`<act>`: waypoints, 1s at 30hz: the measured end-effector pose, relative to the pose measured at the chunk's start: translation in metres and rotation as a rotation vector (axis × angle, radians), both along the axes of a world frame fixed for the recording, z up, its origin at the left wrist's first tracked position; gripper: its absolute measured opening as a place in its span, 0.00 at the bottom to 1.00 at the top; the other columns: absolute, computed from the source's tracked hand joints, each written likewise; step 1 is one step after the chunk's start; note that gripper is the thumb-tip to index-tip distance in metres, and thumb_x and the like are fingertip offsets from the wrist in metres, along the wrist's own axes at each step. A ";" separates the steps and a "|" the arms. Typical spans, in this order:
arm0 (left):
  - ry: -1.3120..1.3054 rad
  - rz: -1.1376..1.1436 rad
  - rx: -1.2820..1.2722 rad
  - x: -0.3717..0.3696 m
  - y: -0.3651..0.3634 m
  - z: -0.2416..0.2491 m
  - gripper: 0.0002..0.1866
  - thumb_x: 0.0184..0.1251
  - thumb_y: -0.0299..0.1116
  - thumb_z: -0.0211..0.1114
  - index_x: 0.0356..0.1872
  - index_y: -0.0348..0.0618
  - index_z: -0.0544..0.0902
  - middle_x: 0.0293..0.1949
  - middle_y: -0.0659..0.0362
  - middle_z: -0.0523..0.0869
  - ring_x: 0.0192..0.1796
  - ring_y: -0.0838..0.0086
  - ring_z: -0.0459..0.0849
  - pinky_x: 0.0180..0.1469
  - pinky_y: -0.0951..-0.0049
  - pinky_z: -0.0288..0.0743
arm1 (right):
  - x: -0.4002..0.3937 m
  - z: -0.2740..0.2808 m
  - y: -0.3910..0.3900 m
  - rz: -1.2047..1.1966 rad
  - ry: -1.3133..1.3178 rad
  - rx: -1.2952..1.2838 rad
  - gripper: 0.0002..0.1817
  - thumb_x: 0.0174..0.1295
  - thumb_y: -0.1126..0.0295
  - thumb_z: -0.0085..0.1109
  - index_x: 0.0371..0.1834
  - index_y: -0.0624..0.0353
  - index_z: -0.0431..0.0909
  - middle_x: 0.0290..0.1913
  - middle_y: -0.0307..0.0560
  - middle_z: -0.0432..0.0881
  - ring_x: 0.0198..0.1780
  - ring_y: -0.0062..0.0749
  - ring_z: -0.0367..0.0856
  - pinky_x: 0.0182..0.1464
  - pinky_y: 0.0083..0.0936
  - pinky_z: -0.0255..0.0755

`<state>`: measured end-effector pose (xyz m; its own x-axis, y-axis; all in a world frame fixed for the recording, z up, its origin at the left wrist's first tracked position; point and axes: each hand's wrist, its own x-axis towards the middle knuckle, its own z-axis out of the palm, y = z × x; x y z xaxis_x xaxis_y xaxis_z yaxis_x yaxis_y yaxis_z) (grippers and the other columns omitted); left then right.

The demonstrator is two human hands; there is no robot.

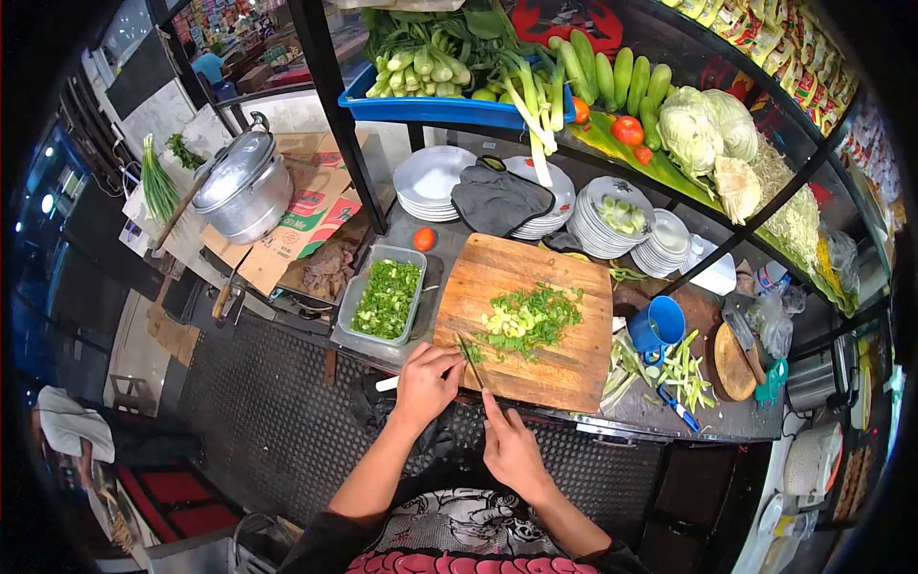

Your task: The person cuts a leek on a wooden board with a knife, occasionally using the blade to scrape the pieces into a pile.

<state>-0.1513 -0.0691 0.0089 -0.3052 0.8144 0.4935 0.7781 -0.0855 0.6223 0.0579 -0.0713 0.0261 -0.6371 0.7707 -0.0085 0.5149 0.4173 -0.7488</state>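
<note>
Both hands sit at the near edge of the wooden cutting board (526,320). Left hand (427,383) has its grip curled shut, pinching a small bunch of greens (470,352) down on the board. Right hand (512,448) has its grip closed around a knife (470,362), with one finger laid out along the top. The thin blade points up and away, and its tip is right at the small bunch, just beside the left fingers (449,362).

A pile of chopped green onion (531,318) lies in the middle of the board, a bit past the knife tip and off to the right. It is near the grip but not touching it.

Left of the board is a clear plastic tub (356,304) full of chopped greens. A small red tomato (424,238) sits behind it. Stacks of white plates (427,182) stand at the back of the bench (660,407), and a dark cloth (497,199) lies over some of them. Right of the board are a blue cup (660,325) and some green scraps (684,371). A blue tray (449,107) of leafy greens, cucumbers (626,78) and cabbages (708,129) fill the shelf above. A metal pot (244,187) with a lid sits far left on cardboard.
</note>
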 end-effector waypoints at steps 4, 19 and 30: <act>-0.005 -0.004 0.002 0.001 0.001 0.001 0.05 0.58 0.22 0.78 0.35 0.37 0.93 0.41 0.54 0.95 0.43 0.58 0.89 0.49 0.62 0.84 | -0.014 -0.005 -0.001 -0.031 -0.016 0.073 0.39 0.69 0.78 0.57 0.86 0.54 0.62 0.40 0.67 0.80 0.34 0.68 0.82 0.39 0.55 0.81; 0.088 -0.025 -0.056 -0.001 -0.003 0.016 0.07 0.59 0.23 0.79 0.39 0.37 0.94 0.44 0.52 0.95 0.45 0.58 0.90 0.51 0.63 0.85 | 0.047 0.022 -0.012 -0.063 0.066 -0.106 0.35 0.74 0.76 0.57 0.85 0.46 0.67 0.36 0.58 0.79 0.32 0.59 0.81 0.41 0.46 0.79; 0.024 -0.031 -0.085 -0.006 -0.005 0.011 0.07 0.58 0.21 0.78 0.39 0.36 0.94 0.44 0.53 0.95 0.45 0.58 0.90 0.51 0.62 0.85 | 0.003 0.002 0.003 -0.008 0.071 -0.033 0.36 0.74 0.74 0.56 0.86 0.48 0.63 0.39 0.63 0.78 0.33 0.65 0.82 0.39 0.54 0.80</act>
<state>-0.1576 -0.0744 0.0195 -0.2681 0.8626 0.4290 0.7904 -0.0577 0.6099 0.0611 -0.0683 0.0277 -0.6310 0.7757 0.0110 0.4628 0.3877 -0.7972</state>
